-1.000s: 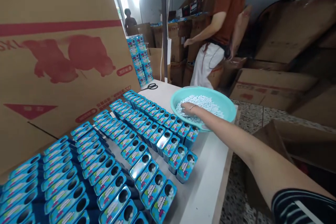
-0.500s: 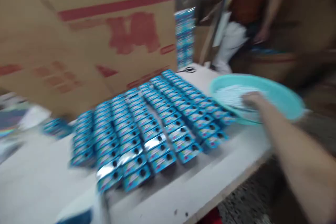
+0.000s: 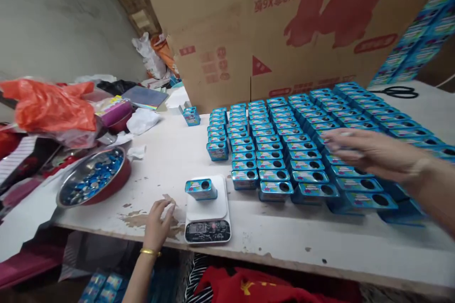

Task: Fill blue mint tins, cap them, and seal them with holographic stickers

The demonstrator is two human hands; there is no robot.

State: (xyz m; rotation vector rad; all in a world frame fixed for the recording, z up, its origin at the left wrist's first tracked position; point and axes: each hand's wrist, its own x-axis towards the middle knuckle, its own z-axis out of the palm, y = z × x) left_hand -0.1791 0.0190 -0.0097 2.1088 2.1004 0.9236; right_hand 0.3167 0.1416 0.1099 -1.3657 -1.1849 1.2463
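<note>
The left hand (image 3: 159, 220) rests with loosely curled, empty fingers on the table (image 3: 270, 232), just left of the scale (image 3: 207, 210). A tin (image 3: 201, 189) lies on it, long axis left-right. The right hand (image 3: 369, 151), blurred and seemingly pinching something small and white, hovers over the tin rows (image 3: 305, 142), farther off.

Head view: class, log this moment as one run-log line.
left hand: open, resting on table beside scale | scale: one blue tin on it | right hand: blurred, over tin rows
</note>
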